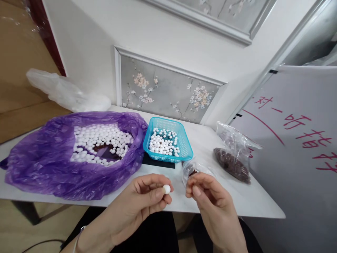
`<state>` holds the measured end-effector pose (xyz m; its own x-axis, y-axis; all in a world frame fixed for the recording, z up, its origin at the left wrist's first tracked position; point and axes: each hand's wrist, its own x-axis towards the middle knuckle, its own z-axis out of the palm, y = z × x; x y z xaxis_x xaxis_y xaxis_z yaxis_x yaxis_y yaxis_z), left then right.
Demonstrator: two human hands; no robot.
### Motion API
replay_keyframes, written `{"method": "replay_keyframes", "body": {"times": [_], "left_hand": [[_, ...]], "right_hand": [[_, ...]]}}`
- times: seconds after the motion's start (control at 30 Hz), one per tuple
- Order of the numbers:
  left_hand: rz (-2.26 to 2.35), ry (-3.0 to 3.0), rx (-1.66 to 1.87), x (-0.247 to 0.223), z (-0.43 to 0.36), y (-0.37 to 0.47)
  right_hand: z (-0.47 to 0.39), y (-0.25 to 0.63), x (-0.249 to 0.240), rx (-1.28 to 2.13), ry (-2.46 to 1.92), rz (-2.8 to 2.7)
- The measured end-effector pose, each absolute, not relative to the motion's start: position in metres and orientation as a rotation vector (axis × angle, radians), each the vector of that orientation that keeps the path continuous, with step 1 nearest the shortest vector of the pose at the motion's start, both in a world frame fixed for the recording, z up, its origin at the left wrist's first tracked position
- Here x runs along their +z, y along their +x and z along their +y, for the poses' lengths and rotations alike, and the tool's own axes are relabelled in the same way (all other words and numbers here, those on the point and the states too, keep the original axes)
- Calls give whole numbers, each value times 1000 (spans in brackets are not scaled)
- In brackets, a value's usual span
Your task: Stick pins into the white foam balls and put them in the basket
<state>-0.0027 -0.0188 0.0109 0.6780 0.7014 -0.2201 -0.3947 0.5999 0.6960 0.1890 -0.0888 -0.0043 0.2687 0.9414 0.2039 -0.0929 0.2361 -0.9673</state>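
Note:
A small white ball (166, 189) is pinched between the thumb and fingers of my left hand (147, 196), over the table's front edge. To its right, my right hand (210, 200) has thumb and fingertips pressed together; whatever is between them is too small or hidden to name. Just behind my right hand lies a clear plastic bag (188, 170) with something dark brown inside, partly covered by the fingers. Beyond my hands stands a turquoise perforated basket (189, 153) with many white balls (163, 145) in it.
At the left, a large purple plastic bag (47, 158) lies open, full of white balls. A clear bag of dark brown grains (231, 165) rests on the white table (260, 200) at right. A whiteboard (302, 182) with red writing borders the right side. Translucent plastic (68, 93) sits at back left.

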Motion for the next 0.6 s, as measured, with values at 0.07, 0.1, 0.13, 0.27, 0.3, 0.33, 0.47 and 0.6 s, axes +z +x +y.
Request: {"method": "replay_keyframes", "body": {"times": [0.07,0.1,0.13,0.27,0.3,0.33,0.47,0.6], "left_hand": [[502,667,668,11,-20,-2],[495,673,669,12,-20,-2],[485,681,667,12,-21,-2],[451,684,667,11,-22,-4],[444,683,668,10,-22,-4],[433,688,670,10,-22,-5],[409,726,707,9,-22,-9],[448,750,764,7,-22,-13]], "right_hand": [[-90,184,-3,970,-1006,-1062],[-90,182,-4,989,-972,-1077],[-90,180,-5,1003,-940,-1087],[-88,170,-7,1024,-902,-1104],[-88,167,-6,993,-912,-1118],[-88,165,-5,954,-925,-1136],[-89,157,1,867,-985,-1176],[-91,149,4,916,-990,-1059]]}}
